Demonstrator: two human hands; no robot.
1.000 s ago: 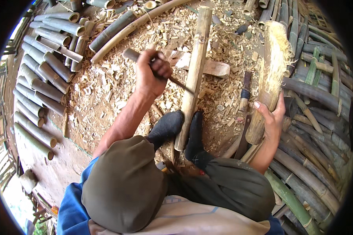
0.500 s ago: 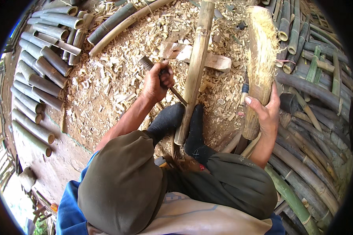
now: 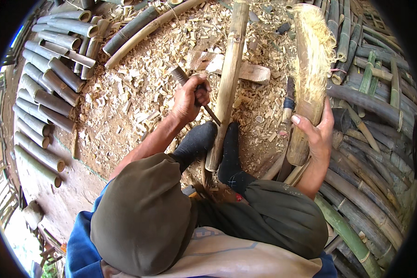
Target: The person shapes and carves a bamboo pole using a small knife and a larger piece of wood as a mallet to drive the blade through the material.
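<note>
My left hand (image 3: 192, 96) is closed round a chisel (image 3: 179, 73), its dark handle end poking out above the fist. The chisel's thin shaft slants down to the right, its tip against the side of a bamboo pole (image 3: 228, 85) near the lower end. That pole lies pointing away from me, pinched between my two dark-socked feet (image 3: 197, 139). On the right, my right hand (image 3: 315, 134) grips a thick bamboo or wooden club (image 3: 306, 99) by its lower part. The club's upper face is worn into pale shredded fibres, and it is held apart from the pole.
Beneath the pole lies a pale wooden block (image 3: 252, 73) crosswise. Wood chips (image 3: 139, 88) cover the ground. Cut bamboo lengths (image 3: 55, 95) are stacked at left, and more bamboo (image 3: 370, 204) is piled at right. A blade with a wrapped handle (image 3: 288, 103) lies beside the club.
My left hand and the chisel handle have shifted slightly right, toward the pole. My right hand and the club have moved a little to the right. The pole stays between my feet.
</note>
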